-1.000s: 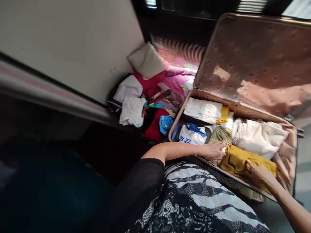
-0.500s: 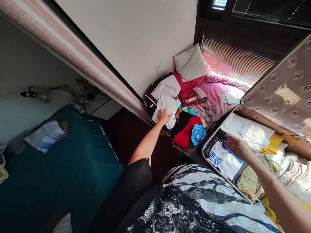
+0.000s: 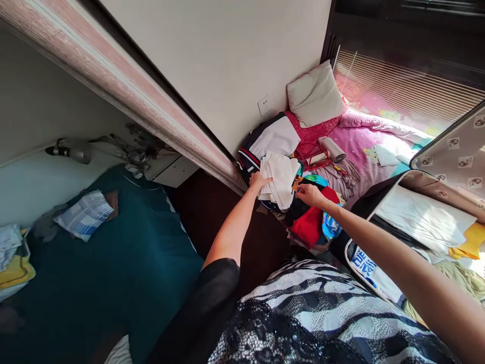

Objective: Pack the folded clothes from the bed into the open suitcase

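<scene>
A folded white cloth (image 3: 279,177) lies on the pile by the wall. My left hand (image 3: 260,182) grips its left edge, the thumb on top and the fingers partly hidden. To the right of it, my right hand (image 3: 309,195) has its fingers pinched together beside a dark cloth with orange and green patches (image 3: 296,183); what is between the fingertips is too small to make out. Below that hand are a red garment (image 3: 305,227) and a bright blue patterned cloth (image 3: 331,227).
At right stands an open suitcase (image 3: 346,248) packed with clothes, its lid raised. A cushion (image 3: 316,95) leans on the wall above a pink bedspread (image 3: 364,136). Left are a teal bed (image 3: 147,253) and the pink-white door frame (image 3: 151,106).
My right hand has left the space over the suitcase and come across left to the clothes pile. My left hand has shifted from atop the white cloth to its left edge. The view has turned right-to-left slightly.
</scene>
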{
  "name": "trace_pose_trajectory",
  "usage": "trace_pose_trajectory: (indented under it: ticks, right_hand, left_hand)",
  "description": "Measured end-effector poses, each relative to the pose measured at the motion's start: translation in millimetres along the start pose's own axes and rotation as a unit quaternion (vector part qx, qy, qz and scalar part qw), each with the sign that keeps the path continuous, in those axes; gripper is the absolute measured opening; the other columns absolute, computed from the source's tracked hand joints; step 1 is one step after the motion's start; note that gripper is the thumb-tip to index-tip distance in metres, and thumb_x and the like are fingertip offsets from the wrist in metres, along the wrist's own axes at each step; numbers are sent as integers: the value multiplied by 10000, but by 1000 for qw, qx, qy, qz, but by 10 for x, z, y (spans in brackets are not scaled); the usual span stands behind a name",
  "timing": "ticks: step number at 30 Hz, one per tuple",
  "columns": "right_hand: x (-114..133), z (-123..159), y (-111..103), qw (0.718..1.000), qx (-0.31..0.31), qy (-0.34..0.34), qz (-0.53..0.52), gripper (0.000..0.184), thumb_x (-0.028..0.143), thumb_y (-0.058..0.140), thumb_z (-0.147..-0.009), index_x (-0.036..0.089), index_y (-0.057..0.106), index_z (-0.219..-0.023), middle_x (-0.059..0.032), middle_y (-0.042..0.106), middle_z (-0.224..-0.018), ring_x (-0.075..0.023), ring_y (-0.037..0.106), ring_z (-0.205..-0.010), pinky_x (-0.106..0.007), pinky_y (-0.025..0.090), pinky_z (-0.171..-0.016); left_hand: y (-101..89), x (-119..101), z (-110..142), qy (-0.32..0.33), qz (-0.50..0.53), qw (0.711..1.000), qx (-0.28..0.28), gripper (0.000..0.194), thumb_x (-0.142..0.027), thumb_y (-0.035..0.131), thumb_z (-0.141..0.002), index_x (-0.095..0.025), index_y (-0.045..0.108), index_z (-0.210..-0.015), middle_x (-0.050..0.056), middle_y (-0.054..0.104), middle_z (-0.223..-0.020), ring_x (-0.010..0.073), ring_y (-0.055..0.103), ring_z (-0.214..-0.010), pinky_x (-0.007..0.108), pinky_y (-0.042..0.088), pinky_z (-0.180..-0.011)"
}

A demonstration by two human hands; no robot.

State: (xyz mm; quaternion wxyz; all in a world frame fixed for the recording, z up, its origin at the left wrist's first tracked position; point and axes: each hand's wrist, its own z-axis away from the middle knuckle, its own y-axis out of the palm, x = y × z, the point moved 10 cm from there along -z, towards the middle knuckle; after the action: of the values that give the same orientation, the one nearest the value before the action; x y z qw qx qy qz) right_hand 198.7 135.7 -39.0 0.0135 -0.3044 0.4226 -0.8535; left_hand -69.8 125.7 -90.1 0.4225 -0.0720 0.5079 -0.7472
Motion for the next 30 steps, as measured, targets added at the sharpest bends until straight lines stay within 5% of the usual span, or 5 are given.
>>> trace_pose_trajectory:
  ticks: [6,11,20,27,30]
  right_hand:
    - [332,-530,121,999,-3,28,29,478,301,621,-1073,81,651,-1497,-207,747,-1365,-266,724,-1247,-315,528,-1050]
    - [494,-573,340,997,-12,27,70,654,504,785,-975,70,639,-1442,-299,564,-1533,-413,564,-1439,-465,471,-1164]
    - [385,-615,409,998,3,34,61,392,201,628,-994,102,607,-1372,-203,686,-1363,-303,676,-1262,-361,487,-1090]
    - [497,-677,353,998,-13,57,39,609,555,641,-1037,132,557,-1467,-211,620,-1488,-329,642,-1368,-391,514,-1106]
    - [590,-709,422,997,-10,64,49,616,488,662,-1025,118,532,-1500,-246,574,-1534,-372,610,-1417,-444,509,-1138]
  left_hand:
    - [-28,65,131,21,58,998,-30,652,-392,880,-923,-122,653,-1471,258,613,-1579,362,613,-1472,384,459,-1180]
    - [39,151,106,12,175,984,-26,550,-223,894,-889,-155,698,-1398,198,720,-1487,312,675,-1417,347,478,-1148]
    - [132,312,86,11,282,959,-28,516,-191,851,-917,-128,706,-1409,186,777,-1367,277,759,-1232,343,536,-1071]
    - [167,292,149,3,261,965,-33,535,-169,786,-955,-124,668,-1475,181,761,-1431,265,726,-1334,337,517,-1122]
    - [177,290,171,-3,249,967,-45,495,-152,738,-976,-141,682,-1468,165,765,-1436,257,724,-1341,330,513,-1129]
